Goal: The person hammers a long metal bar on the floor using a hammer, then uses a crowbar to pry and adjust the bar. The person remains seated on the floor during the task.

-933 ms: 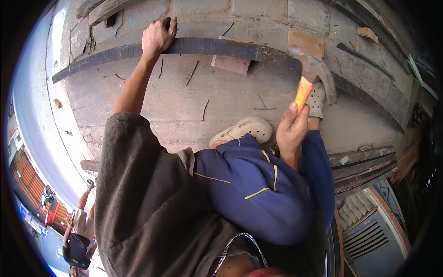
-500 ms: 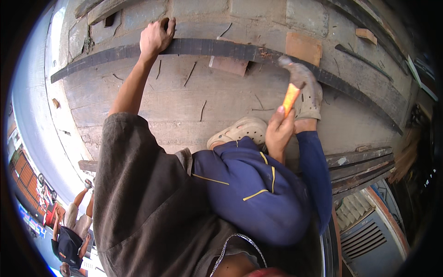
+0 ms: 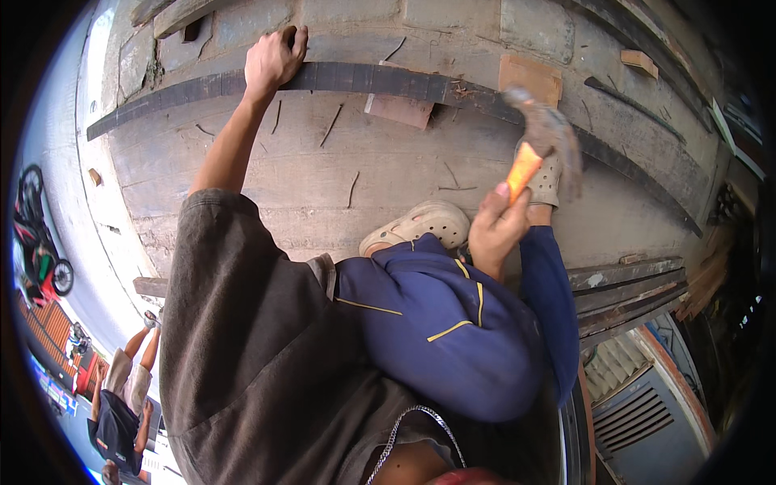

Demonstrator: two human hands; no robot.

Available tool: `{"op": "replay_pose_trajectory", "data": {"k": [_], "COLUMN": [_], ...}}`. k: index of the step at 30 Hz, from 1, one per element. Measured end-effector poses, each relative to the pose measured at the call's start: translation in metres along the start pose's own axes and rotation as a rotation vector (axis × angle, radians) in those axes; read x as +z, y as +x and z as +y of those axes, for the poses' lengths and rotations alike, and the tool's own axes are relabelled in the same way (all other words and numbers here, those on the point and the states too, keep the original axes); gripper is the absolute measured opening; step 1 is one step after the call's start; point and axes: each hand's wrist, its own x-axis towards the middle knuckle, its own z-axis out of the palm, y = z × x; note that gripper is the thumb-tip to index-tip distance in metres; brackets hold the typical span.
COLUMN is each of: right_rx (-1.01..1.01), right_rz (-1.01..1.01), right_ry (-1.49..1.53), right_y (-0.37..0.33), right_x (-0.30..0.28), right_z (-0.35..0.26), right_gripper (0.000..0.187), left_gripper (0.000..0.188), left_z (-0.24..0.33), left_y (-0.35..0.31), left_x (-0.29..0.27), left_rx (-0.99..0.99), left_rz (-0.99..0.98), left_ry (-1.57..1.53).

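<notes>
A long dark wooden plank (image 3: 372, 79) runs across the ground in front of me, its edges bent by the lens. My left hand (image 3: 273, 63) is closed over it left of the middle, the fingertips partly hidden. In my right hand (image 3: 497, 226) is a claw hammer (image 3: 527, 166) with an orange handle. Its head, blurred by motion, is raised near the right part of the plank and partly covers my right clog (image 3: 548, 182). Beneath the plank's middle lies a flat reddish block (image 3: 400, 111). Splinters or nails rest on the plank between the block and the hammer.
Several bent nails, such as one nail (image 3: 354, 190), lie scattered on the concrete. A flat tan piece (image 3: 529, 77) and a small wood block (image 3: 639, 62) are beyond the plank. Stacked boards (image 3: 626, 295) stand at right. At left, a person (image 3: 121, 420) and a motorbike (image 3: 40, 242) are on the street.
The hammer has swung up and to the right, away from the plank, with my right hand following slightly. My left hand stays on the plank. A motorbike has come into view at left.
</notes>
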Motion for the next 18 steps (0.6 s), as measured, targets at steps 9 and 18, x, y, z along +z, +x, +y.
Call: {"op": "replay_pose_trajectory", "data": {"k": [9, 18], "right_rx": [0.049, -0.374], "right_rz": [-0.327, 0.266], "right_ry": [-0.278, 0.390], "right_y": [0.014, 0.045], "right_x": [0.034, -0.018], "right_z": [0.046, -0.046], "right_gripper": [0.027, 0.032], "left_gripper": [0.049, 0.049], "left_z": [0.006, -0.004], "left_y": [0.002, 0.001], "left_x": [0.002, -0.007], "left_rx": [0.014, -0.042], "left_rz": [0.032, -0.068], "left_ry": [-0.012, 0.028]}}
